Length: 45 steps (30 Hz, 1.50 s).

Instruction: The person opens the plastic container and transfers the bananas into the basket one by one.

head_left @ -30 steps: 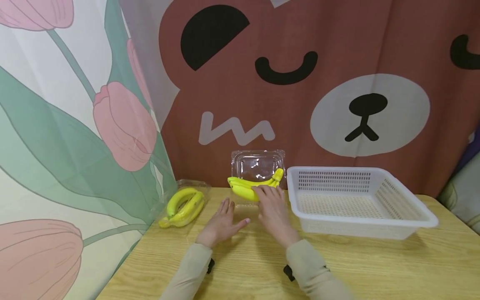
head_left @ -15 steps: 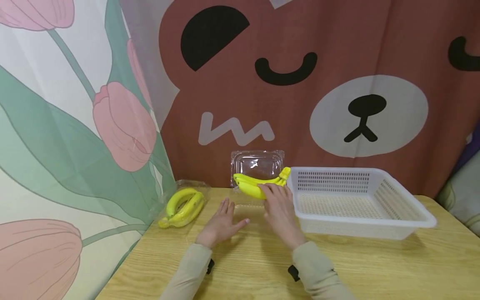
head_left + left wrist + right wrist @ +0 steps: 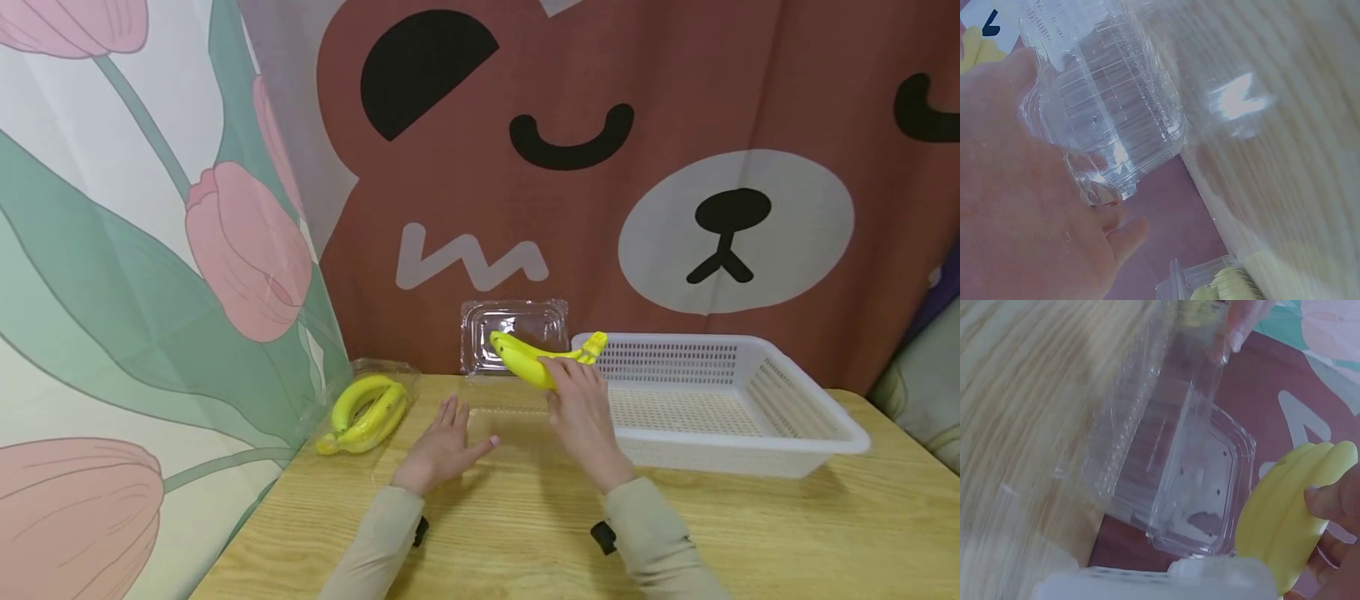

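My right hand [image 3: 581,412] grips a yellow bunch of bananas [image 3: 525,358], raised above the table at the basket's left edge. In the right wrist view, the thumb lies across the bananas [image 3: 1291,506]. A clear plastic clamshell box [image 3: 517,329] stands between my hands with its lid up at the back. My left hand [image 3: 442,446] is at the box's left side, fingers straight and thumb spread. Seen from the left wrist, that hand [image 3: 1035,187] touches the rim of the clear box [image 3: 1110,106].
To the right stands a white slotted plastic basket [image 3: 735,442]. Another clear box with bananas [image 3: 371,417] lies at the left. All rest on a wooden table [image 3: 517,533], with a bear-print curtain [image 3: 450,192] behind and a tulip-print curtain [image 3: 150,333] at the left.
My right hand has lifted the bananas up out of the clear box area and moved right, toward the white basket. The left hand stays where it was.
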### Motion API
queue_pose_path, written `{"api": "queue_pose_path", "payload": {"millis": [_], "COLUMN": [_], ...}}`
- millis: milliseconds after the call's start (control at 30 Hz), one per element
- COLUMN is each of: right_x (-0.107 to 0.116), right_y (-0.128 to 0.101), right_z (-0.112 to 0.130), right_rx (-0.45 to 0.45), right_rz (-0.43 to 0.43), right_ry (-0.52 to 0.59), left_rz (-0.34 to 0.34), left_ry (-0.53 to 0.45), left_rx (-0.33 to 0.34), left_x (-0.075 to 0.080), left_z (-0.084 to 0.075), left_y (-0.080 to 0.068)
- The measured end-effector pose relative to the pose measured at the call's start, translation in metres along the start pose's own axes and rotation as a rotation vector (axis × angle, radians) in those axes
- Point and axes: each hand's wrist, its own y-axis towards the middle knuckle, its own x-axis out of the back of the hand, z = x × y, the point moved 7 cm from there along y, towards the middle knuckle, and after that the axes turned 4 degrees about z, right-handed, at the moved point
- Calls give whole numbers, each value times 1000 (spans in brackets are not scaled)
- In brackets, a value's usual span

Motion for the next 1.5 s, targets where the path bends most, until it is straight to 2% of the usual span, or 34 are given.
{"api": "queue_pose_path", "payload": {"millis": [500, 1500], "right_x": [29, 66], "right_y": [-2, -24], "right_z": [-28, -82], "right_rx": [-31, -112], "right_rz": [-89, -58], "right_ry": [28, -40], "left_rz": [-3, -4], "left_ry": [-20, -33], "left_rx": [-9, -3], "left_x": [2, 0], "left_z": [-2, -1], "left_y": [-1, 0]}}
